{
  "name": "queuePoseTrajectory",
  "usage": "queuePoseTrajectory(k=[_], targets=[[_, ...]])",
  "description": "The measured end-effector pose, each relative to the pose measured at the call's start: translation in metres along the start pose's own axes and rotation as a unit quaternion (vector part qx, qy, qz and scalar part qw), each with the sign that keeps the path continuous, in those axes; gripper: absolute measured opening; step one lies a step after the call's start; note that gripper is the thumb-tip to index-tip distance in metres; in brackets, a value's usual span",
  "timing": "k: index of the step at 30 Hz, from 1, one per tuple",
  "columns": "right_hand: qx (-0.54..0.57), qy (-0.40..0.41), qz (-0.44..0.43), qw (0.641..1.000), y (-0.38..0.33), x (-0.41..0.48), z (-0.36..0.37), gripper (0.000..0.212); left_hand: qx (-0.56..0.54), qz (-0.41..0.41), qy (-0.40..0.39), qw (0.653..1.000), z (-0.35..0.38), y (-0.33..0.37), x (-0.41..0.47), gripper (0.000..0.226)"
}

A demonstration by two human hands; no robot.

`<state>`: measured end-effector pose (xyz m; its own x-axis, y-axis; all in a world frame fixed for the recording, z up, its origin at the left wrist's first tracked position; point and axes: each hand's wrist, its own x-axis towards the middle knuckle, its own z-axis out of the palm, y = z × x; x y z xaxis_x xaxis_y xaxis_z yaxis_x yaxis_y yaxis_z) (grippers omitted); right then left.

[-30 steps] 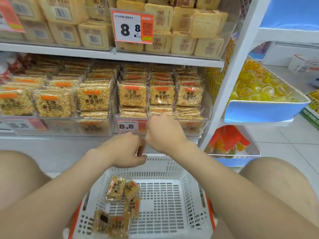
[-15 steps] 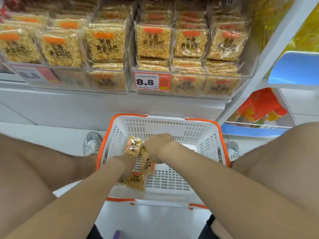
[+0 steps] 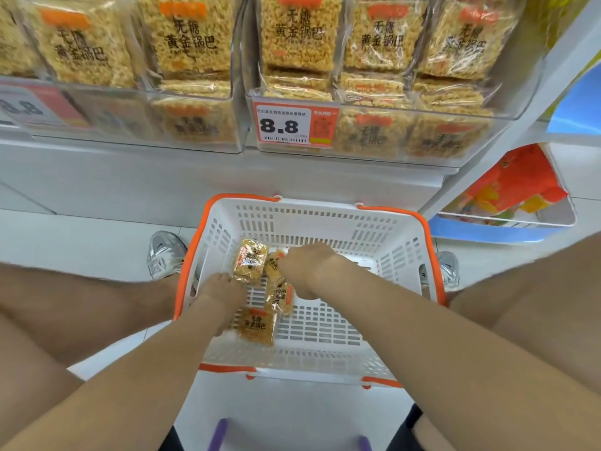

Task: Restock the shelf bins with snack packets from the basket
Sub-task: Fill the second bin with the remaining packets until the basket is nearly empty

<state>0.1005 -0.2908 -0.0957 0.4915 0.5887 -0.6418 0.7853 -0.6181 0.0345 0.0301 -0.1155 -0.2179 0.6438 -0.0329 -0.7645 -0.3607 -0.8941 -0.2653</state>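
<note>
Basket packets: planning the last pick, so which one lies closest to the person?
The packet with upright black print, at the near end of the basket; the others lie farther out, tilted.

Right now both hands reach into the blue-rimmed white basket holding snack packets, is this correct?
No. The head view shows the basket has an orange rim, not blue. The left hand and right hand do reach into it, among the snack packets.

White basket (image 3: 383, 362) with orange rim on the floor. Both hands are in it: left hand (image 3: 221, 291) touches a snack packet (image 3: 249, 265) by basket's left wall, right hand (image 3: 307, 265) covers a second packet (image 3: 274, 268) mid-basket, finger grip hidden. Shelf bins (image 3: 374, 138) are beyond the basket.
</note>
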Motion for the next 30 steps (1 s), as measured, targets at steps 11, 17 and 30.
queuePoseTrajectory(k=[11, 17, 30], targets=[[0.115, 0.066, 0.011, 0.991, 0.026, -0.017, -0.027, 0.036, -0.685, 0.013, 0.067, 0.726, -0.083, -0.041, -0.044, 0.037], [0.287, 0.164, 0.027, 0.943, 0.053, -0.028, -0.049, 0.048, -0.794, 0.02, 0.148, 0.59, -0.117, -0.047, -0.07, 0.051], [0.286, 0.375, 0.003, 0.882, 0.054, -0.069, -0.096, 0.027, -0.801, 0.025, 0.339, 0.492, -0.162, -0.047, -0.106, 0.056]])
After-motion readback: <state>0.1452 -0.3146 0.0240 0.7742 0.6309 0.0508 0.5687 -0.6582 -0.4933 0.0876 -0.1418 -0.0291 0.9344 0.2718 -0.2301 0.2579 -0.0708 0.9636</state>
